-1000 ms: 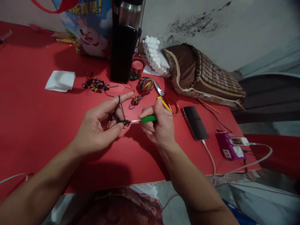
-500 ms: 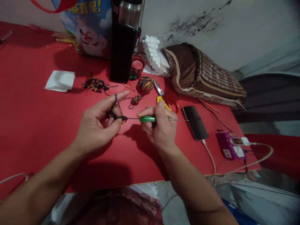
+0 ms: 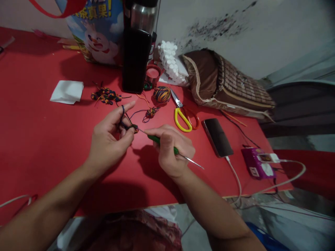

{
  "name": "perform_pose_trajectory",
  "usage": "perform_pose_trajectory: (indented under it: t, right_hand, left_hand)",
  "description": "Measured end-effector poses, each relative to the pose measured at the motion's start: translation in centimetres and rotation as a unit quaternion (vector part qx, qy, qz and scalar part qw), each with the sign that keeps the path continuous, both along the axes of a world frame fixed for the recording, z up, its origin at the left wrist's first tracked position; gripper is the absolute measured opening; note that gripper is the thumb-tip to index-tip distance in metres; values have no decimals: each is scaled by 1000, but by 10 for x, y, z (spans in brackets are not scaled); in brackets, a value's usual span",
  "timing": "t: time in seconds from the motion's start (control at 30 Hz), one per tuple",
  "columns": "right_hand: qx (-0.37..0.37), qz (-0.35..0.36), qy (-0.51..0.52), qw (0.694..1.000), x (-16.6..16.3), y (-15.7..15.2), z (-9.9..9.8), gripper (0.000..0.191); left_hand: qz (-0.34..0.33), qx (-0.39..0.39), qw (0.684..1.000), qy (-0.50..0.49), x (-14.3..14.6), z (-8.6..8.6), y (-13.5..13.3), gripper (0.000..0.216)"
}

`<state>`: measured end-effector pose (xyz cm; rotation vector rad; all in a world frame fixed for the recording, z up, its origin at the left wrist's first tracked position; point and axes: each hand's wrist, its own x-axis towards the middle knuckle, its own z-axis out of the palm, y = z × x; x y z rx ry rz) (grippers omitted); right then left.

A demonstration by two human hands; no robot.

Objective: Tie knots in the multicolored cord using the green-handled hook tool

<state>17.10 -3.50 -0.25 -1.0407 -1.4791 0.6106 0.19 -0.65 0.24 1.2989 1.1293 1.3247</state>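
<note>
My left hand [image 3: 108, 136] pinches a small piece of multicoloured crochet [image 3: 135, 128] between thumb and fingers. Dark yarn loops round its raised, outstretched index finger. Closed round the green handle of a crochet hook [image 3: 154, 139] is my right hand [image 3: 174, 150]; the hook's front tip meets the crochet piece, and its thin metal rear end sticks out to the lower right. Beyond the hands lie a small tangle of yarn [image 3: 150, 112] and a striped yarn ball [image 3: 161, 94]. A heap of knotted yarn pieces [image 3: 106, 95] rests farther left.
Scissors [image 3: 183, 119] with yellow and red handles lie past my right hand. A phone [image 3: 217, 137] on a white cable and a purple box [image 3: 255, 163] are at right. A black phone [image 3: 136, 61] leans upright at the back. White folded paper [image 3: 67, 92] lies left on the red table [image 3: 39, 146].
My right hand has turned and moved slightly left and down, so the hook now slants, its rear end lower. The left hand has shifted slightly left, still holding the crochet piece.
</note>
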Motion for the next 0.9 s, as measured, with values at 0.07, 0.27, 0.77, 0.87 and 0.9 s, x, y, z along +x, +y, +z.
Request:
perform_pose_trajectory:
  t: [0.07, 0.27, 0.77, 0.87, 0.9]
  right_hand:
    - [44, 35, -18, 998, 3, 4, -3, 35]
    - [152, 119, -164, 967, 10, 22, -18, 32]
    - [318, -16, -365, 875, -3, 19, -20, 31]
    - [308, -21, -355, 882, -3, 17, -19, 28]
    - [301, -20, -347, 888, -3, 17, -18, 27]
  left_hand:
    - [-13, -36, 998, -59, -1, 3, 2, 55]
    - [-86, -197, 944, -251, -3, 3, 6, 54]
    - [-31, 33, 999, -11, -1, -9, 3, 67]
    - [-30, 30, 999, -18, -2, -13, 4, 68]
    - [-30, 31, 999, -10, -2, -14, 5, 68]
